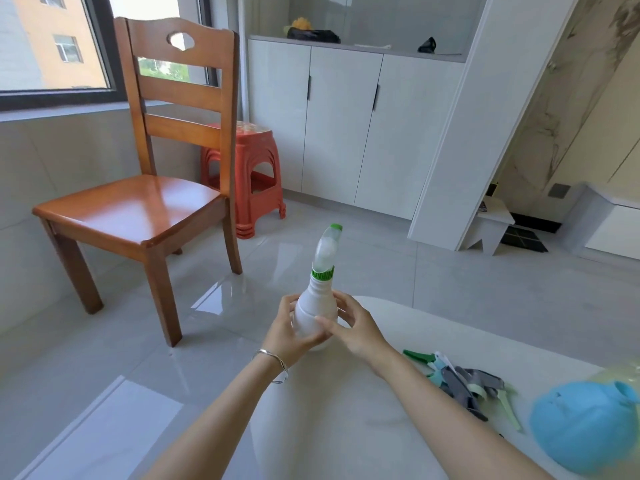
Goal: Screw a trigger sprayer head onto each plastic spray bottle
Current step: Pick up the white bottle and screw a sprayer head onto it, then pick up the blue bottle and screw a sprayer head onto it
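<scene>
A white plastic spray bottle (313, 315) stands upright near the far edge of the pale table (346, 403), with a white and green trigger sprayer head (327, 252) on its neck. My left hand (287, 332) wraps the bottle's body from the left. My right hand (353, 323) grips it from the right, thumb across the front. A pile of loose sprayer heads (460, 379), green, grey and pale, lies on the table to the right. A blue bottle (585, 427) sits at the right edge, blurred, with a yellowish bottle (620, 372) behind it.
A wooden chair (145, 188) stands on the tiled floor to the left, with red plastic stools (256, 181) behind it. White cabinets (346, 123) line the far wall. A small white step stool (491, 223) is at the right.
</scene>
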